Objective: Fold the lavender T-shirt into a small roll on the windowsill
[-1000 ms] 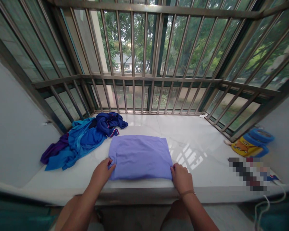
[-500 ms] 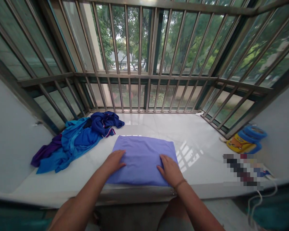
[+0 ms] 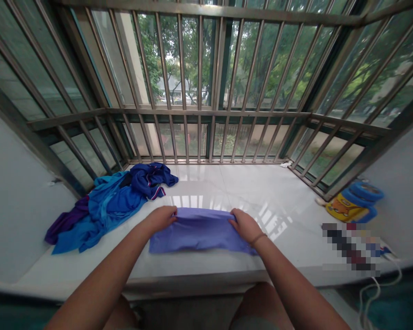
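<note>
A lilac folded garment [image 3: 198, 236] lies on the white marble window ledge [image 3: 268, 201], near its front edge. My left hand [image 3: 160, 217] grips the garment's far left corner. My right hand [image 3: 244, 224] grips its far right corner. The far edge is lifted and drawn toward me, so the cloth is partly doubled over. A thin band is on my right wrist.
A heap of blue and purple clothes [image 3: 113, 201] lies at the ledge's left. A yellow and blue toy [image 3: 353, 206] and a blurred object [image 3: 351, 245] sit at the right, with a white cord [image 3: 382, 293] hanging. Metal bars [image 3: 199, 91] close off the window behind.
My hands moved from the garment's near corners, across its top, to its far corners. They now hold the far edge, and the cloth looks shorter front to back.
</note>
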`<control>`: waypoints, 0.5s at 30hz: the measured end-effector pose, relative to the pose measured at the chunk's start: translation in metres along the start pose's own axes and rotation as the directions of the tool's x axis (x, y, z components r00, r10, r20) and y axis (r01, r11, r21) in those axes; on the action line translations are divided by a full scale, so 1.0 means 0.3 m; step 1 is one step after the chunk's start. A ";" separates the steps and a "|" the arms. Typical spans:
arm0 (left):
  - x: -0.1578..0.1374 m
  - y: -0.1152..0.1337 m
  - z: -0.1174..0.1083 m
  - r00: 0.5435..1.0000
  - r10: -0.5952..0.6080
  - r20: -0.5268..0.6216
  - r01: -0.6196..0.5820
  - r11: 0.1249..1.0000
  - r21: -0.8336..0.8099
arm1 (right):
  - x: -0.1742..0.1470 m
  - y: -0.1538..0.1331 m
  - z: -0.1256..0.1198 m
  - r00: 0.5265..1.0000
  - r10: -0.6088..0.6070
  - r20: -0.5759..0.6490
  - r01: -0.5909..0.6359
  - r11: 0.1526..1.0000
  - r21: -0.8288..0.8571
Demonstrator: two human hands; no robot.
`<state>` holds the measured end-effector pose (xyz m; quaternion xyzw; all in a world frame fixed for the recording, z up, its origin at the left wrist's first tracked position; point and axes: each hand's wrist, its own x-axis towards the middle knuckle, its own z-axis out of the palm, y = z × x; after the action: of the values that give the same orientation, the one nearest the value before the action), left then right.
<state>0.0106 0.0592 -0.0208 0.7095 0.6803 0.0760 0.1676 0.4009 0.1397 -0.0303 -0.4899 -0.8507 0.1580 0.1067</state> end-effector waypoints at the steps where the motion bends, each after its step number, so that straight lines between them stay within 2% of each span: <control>1: 0.009 0.021 -0.051 0.998 0.011 -0.060 -0.010 1.000 0.021 | 0.019 -0.008 -0.051 0.997 -0.007 -0.081 0.007 1.000 -0.003; 4: 0.005 0.083 -0.182 0.959 0.068 -0.274 -0.042 0.994 0.102 | 0.044 -0.031 -0.194 0.947 -0.078 -0.310 0.070 0.997 -0.034; 6: -0.024 0.105 -0.205 0.924 0.095 -0.370 -0.051 0.991 0.128 | 0.029 -0.034 -0.243 0.907 -0.120 -0.404 0.098 0.992 -0.076; 7: -0.045 0.108 -0.188 0.914 0.102 -0.392 -0.055 0.990 0.129 | 0.012 -0.030 -0.246 0.896 -0.136 -0.422 0.103 0.990 -0.099; 8: -0.069 0.106 -0.153 0.912 0.109 -0.396 -0.063 0.990 0.127 | -0.010 -0.021 -0.233 0.896 -0.149 -0.418 0.107 0.987 -0.123; 10: -0.122 0.087 -0.036 0.924 0.117 -0.364 -0.084 0.991 0.106 | -0.068 0.009 -0.162 0.921 -0.179 -0.347 0.128 0.978 -0.164; 13: -0.208 0.045 0.177 0.959 0.104 -0.264 -0.107 0.994 0.004 | -0.167 0.080 0.001 0.965 -0.209 -0.158 0.183 0.969 -0.166; 15: -0.256 0.019 0.281 0.971 0.096 -0.220 -0.114 0.991 -0.072 | -0.222 0.129 0.094 0.974 -0.206 -0.090 0.197 0.975 -0.103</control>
<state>0.0394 -0.0285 -0.0881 0.7243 0.6522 0.1901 0.1180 0.4556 0.0955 -0.0728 -0.4126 -0.8961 0.0819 0.1415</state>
